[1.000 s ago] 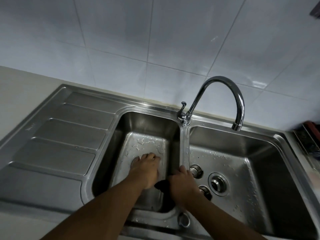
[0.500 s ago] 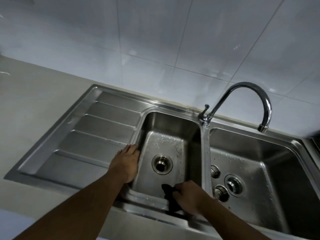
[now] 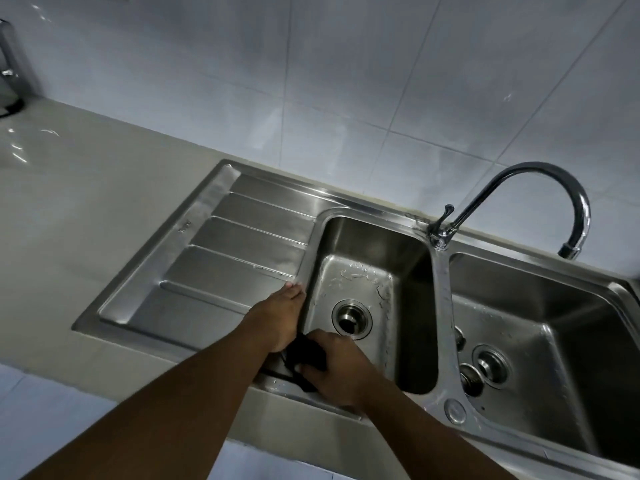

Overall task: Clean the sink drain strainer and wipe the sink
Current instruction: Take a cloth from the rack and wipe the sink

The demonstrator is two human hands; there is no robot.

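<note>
A steel double sink (image 3: 440,306) has a small left basin and a larger right basin. The left basin's round drain (image 3: 352,319) lies open, wet drops around it. My right hand (image 3: 337,367) grips a black cloth (image 3: 304,355) at the left basin's near-left corner, by the front rim. My left hand (image 3: 277,317) rests flat, fingers straight, on the rim between the drainboard and the left basin. In the right basin a drain (image 3: 491,365) shows, with a loose strainer piece (image 3: 470,377) beside it.
A ribbed drainboard (image 3: 214,268) stretches left of the basins. A curved chrome tap (image 3: 540,188) rises from the divider, its spout over the right basin. Beige counter (image 3: 69,220) lies to the left, white tiled wall behind. A metal object (image 3: 8,67) stands at far left.
My left hand left the left basin's floor, uncovering the drain, and moved onto the basin's left rim. My right hand carried the cloth leftwards along the front edge. The view shifted left.
</note>
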